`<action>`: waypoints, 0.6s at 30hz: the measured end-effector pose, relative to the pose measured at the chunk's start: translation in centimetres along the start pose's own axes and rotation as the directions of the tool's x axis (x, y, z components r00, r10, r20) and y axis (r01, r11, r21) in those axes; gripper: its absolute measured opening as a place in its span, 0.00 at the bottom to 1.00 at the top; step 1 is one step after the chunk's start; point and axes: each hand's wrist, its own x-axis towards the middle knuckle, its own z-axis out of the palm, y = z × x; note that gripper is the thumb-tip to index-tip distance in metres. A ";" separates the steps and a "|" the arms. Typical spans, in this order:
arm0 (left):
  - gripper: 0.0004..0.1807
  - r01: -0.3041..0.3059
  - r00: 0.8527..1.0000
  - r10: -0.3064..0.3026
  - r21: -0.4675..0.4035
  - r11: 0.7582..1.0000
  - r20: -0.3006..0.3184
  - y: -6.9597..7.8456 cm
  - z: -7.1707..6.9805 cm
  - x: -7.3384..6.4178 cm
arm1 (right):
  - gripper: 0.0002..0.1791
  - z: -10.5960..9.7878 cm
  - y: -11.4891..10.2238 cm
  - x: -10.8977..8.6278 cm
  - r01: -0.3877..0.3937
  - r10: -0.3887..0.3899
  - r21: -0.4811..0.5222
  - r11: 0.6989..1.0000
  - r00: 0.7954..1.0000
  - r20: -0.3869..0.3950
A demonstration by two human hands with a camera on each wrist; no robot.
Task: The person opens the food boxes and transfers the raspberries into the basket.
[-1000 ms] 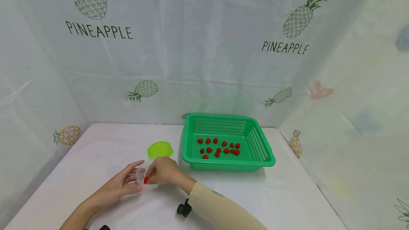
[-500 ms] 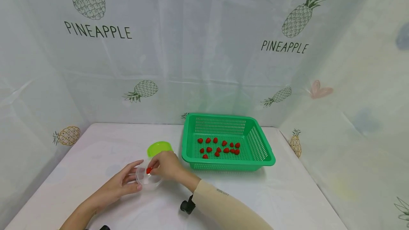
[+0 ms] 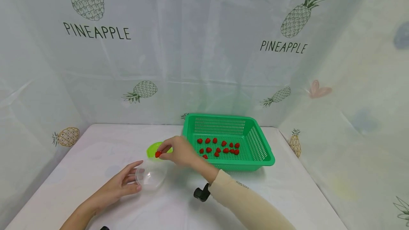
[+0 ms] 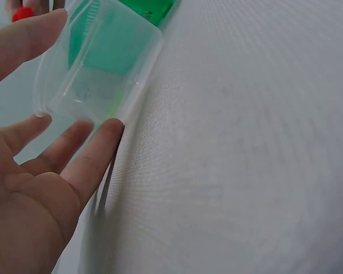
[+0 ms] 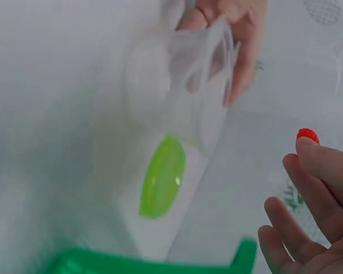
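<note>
Between thumb and fingertips my right hand pinches a small red strawberry, above the near part of a bright green lid. In the right wrist view only part of the strawberry shows past the thumb. My left hand rests against the left side of a clear plastic tub, fingers nearly straight and thumb apart from them. The left wrist view shows its fingertips touching the tub. A green basket with several strawberries stands beyond my right hand.
The white-covered table ends at a hanging curtain printed with pineapples. More curtain closes in both sides. A black camera mount sits under my right wrist.
My right hand has lifted the strawberry out of the tub and moved up and right, over the lid. My left hand and the tub have stayed in place.
</note>
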 end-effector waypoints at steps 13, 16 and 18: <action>0.47 -0.014 1.000 0.014 0.021 1.000 -0.007 -0.1 -0.1 0.1 | 0.08 -8.3 7.7 -5.3 -0.110 0.112 0.030 0.994 0.989 -0.098; 0.47 -0.015 1.000 0.015 0.023 1.000 -0.006 -0.2 -0.1 0.1 | 0.09 -9.4 9.8 -6.6 -0.127 0.126 0.000 0.992 0.985 -0.117; 0.47 -0.017 1.000 0.017 0.024 1.000 -0.004 -0.2 0.0 0.1 | 0.09 -10.0 11.1 -7.5 -0.133 0.130 -0.017 0.991 0.984 -0.122</action>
